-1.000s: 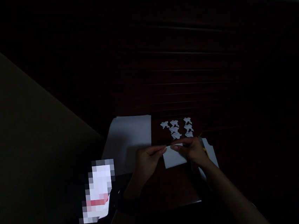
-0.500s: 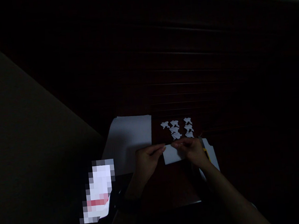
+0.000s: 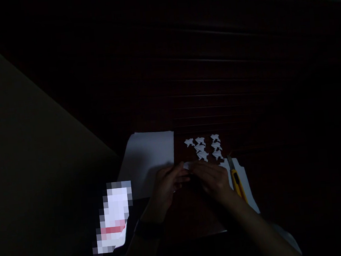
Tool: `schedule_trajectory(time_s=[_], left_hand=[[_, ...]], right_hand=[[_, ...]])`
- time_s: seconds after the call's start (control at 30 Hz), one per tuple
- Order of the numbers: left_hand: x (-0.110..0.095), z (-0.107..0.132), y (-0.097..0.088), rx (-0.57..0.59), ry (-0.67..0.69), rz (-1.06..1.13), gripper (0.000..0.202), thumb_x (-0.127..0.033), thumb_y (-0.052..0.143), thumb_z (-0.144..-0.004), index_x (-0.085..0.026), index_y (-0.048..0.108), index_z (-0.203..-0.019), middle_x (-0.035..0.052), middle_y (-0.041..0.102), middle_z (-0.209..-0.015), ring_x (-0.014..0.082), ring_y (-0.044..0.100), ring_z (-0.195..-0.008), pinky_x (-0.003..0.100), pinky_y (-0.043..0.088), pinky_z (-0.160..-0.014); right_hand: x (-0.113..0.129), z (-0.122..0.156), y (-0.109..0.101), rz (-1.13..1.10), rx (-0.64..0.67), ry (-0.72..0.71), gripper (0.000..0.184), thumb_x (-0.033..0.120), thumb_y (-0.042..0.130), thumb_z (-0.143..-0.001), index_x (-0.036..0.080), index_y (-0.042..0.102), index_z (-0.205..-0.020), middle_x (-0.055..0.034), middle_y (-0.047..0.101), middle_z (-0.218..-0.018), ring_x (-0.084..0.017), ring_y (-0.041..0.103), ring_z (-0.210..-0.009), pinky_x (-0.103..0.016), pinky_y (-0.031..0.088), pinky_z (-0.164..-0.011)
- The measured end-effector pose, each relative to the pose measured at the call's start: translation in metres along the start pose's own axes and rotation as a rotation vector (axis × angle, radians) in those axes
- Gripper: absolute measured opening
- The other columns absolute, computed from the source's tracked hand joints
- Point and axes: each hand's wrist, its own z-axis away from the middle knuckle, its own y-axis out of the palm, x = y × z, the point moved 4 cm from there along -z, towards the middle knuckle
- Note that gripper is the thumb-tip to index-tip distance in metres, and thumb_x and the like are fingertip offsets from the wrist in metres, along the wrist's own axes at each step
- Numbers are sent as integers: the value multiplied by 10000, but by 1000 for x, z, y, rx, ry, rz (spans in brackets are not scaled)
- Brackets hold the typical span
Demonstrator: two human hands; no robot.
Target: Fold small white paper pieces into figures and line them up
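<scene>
The scene is very dim. My left hand [image 3: 167,183] and my right hand [image 3: 212,179] meet over a small white piece of paper [image 3: 187,165] on a dark table; only a sliver of it shows between my fingertips. Both hands are closed over it, fingers pressed down. Just beyond them lie several small folded white paper shapes [image 3: 204,147] in rows. A yellow utility knife [image 3: 236,179] rests on white paper right of my right hand. A dark band sits on my left wrist.
A larger white sheet [image 3: 149,154] lies left of my hands. A blurred white and red object [image 3: 113,218] sits at the near left. A dark slatted surface [image 3: 229,78] rises behind the table, and a plain dark slab [image 3: 25,158] fills the left.
My hands have come together and now cover most of the small paper, which showed as a white rectangle before. The yellow knife is now uncovered beside my right hand.
</scene>
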Motion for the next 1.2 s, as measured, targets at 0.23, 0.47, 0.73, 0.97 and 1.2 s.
schedule_trajectory(time_s=[0.23,0.47,0.73,0.97,1.2], left_hand=[[-13,-1,-8,-80,165,-163,270,-401,622,-748,-136,674,-746,86,709,-730,174,667,-626,202,433,-465],[-25,13,10,68,484,-768,269,-347,491,-848,-215,703,-748,-5,679,-612,132,597,-541,211,406,-513],[-12,15,22,232,636,-989,239,-244,445,-893,-216,679,-853,0,697,-799,134,620,-718,233,413,-645],[-15,14,17,184,657,-1028,271,-275,428,-902,-214,689,-864,2,684,-720,128,601,-635,233,394,-594],[-19,16,16,187,593,-1003,303,-323,425,-898,-199,677,-787,2,659,-670,124,585,-611,217,372,-555]], right_hand=[[12,-7,-5,-64,7,75,364,194,588,-796,261,605,-1154,-29,599,-1211,-277,392,-1262,-481,372,-1014],[-24,-15,-12,-650,-3,551,609,280,688,-732,256,450,-1292,-95,519,-1293,-258,502,-1155,-418,424,-939],[-47,-2,-2,-761,243,746,296,296,770,-616,172,687,-872,-51,694,-789,-190,641,-744,-314,500,-677],[-56,0,-6,-689,168,801,321,286,793,-575,175,675,-852,-28,686,-774,-165,625,-685,-277,477,-617],[-62,3,-11,-806,93,882,372,250,827,-514,162,634,-820,-10,674,-639,-162,618,-582,-274,470,-557]])
